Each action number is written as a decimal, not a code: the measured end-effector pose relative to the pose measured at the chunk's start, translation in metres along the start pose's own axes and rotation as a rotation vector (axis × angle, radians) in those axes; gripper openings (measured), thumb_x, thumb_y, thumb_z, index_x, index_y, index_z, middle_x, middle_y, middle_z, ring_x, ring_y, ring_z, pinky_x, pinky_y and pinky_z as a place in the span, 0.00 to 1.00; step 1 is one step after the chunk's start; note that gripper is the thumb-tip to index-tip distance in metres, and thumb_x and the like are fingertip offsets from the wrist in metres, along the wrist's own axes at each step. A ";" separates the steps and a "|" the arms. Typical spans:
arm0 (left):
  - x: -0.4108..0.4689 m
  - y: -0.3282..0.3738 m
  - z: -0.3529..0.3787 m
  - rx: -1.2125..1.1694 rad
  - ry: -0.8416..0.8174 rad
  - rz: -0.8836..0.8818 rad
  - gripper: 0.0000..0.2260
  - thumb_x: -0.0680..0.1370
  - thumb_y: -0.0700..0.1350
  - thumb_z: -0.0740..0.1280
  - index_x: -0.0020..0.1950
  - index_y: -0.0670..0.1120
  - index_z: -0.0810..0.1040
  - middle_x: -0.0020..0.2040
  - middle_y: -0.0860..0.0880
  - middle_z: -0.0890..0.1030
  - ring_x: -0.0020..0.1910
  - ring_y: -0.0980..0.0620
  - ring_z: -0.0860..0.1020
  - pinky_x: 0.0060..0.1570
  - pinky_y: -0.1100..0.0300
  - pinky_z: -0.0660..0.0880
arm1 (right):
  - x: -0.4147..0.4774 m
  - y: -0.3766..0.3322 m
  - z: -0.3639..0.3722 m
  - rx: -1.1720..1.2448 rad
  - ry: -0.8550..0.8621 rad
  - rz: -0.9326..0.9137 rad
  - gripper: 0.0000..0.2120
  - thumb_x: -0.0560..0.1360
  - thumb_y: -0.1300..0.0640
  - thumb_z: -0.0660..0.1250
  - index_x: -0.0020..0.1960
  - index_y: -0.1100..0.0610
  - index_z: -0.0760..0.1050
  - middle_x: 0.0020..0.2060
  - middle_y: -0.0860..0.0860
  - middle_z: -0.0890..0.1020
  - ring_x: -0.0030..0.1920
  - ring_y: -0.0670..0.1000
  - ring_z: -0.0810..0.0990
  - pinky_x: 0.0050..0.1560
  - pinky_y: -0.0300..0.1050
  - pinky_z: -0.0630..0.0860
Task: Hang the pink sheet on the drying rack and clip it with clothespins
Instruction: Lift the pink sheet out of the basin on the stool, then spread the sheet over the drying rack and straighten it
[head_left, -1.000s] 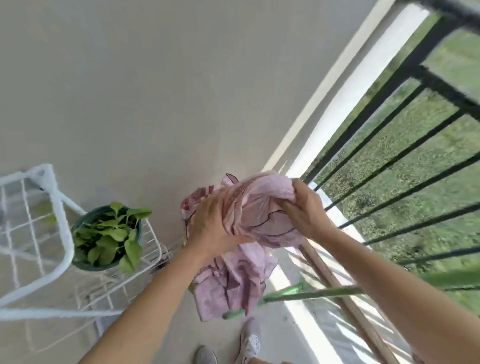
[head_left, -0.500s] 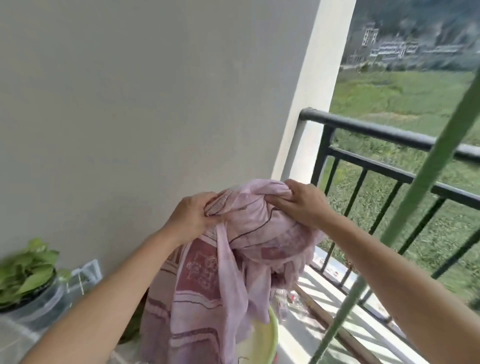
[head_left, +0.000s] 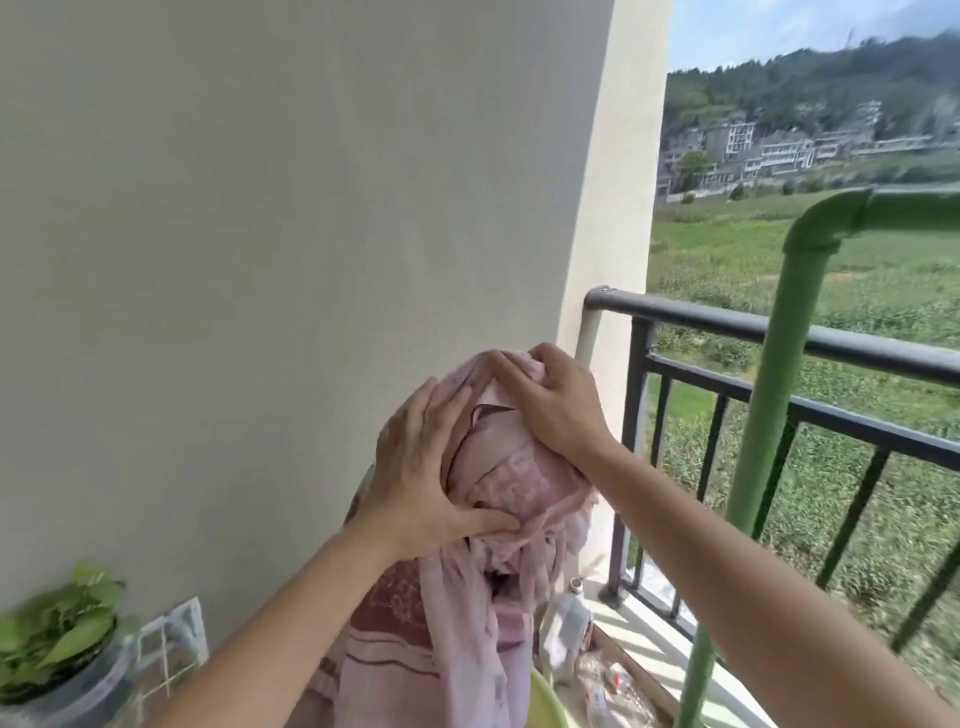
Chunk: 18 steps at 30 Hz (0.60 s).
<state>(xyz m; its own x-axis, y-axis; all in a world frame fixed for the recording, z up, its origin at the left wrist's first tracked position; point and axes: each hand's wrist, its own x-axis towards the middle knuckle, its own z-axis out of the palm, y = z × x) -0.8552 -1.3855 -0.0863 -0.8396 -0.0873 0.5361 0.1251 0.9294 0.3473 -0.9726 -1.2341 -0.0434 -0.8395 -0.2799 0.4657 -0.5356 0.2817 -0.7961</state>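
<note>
Green drying rack (head_left: 769, 395) stands to our right; we hold the bunched pink sheet (head_left: 511, 480), left hand (head_left: 423, 480) clasping it with spread fingers and thumb, right hand (head_left: 553, 408) gripping its top.

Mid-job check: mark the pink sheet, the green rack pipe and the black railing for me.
pink sheet (head_left: 514, 483): head view, on the patterned fold of the bunched top.
green rack pipe (head_left: 776, 395): head view, on the upright post below the elbow joint.
black railing (head_left: 701, 317): head view, on the top rail.

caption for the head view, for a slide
Left hand and right hand hold the bunched pink sheet near the green drying rack.
</note>
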 end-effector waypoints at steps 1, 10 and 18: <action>-0.006 0.000 0.013 -0.027 -0.039 -0.033 0.63 0.53 0.75 0.72 0.77 0.59 0.40 0.78 0.54 0.41 0.77 0.57 0.41 0.74 0.51 0.51 | -0.002 0.000 0.004 0.047 -0.037 0.009 0.19 0.72 0.33 0.66 0.43 0.50 0.74 0.37 0.45 0.81 0.41 0.46 0.79 0.42 0.46 0.76; -0.013 -0.009 0.064 -0.409 -0.051 -0.240 0.40 0.65 0.67 0.71 0.71 0.61 0.56 0.60 0.58 0.77 0.57 0.53 0.79 0.52 0.59 0.76 | 0.008 0.025 -0.002 0.041 -0.319 0.155 0.25 0.71 0.30 0.64 0.48 0.52 0.79 0.43 0.48 0.85 0.45 0.48 0.83 0.52 0.52 0.81; 0.009 -0.027 0.040 -0.547 0.361 -0.354 0.19 0.73 0.57 0.69 0.62 0.53 0.74 0.53 0.62 0.81 0.52 0.63 0.79 0.50 0.67 0.73 | -0.010 0.071 -0.028 0.191 -0.374 0.198 0.45 0.68 0.26 0.60 0.78 0.48 0.56 0.71 0.47 0.68 0.67 0.47 0.70 0.63 0.43 0.66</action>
<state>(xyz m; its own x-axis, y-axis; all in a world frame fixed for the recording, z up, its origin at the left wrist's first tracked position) -0.8870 -1.3973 -0.1215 -0.6641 -0.5485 0.5080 0.2038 0.5209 0.8290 -1.0048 -1.1860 -0.0934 -0.8145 -0.5593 0.1541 -0.3124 0.1989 -0.9289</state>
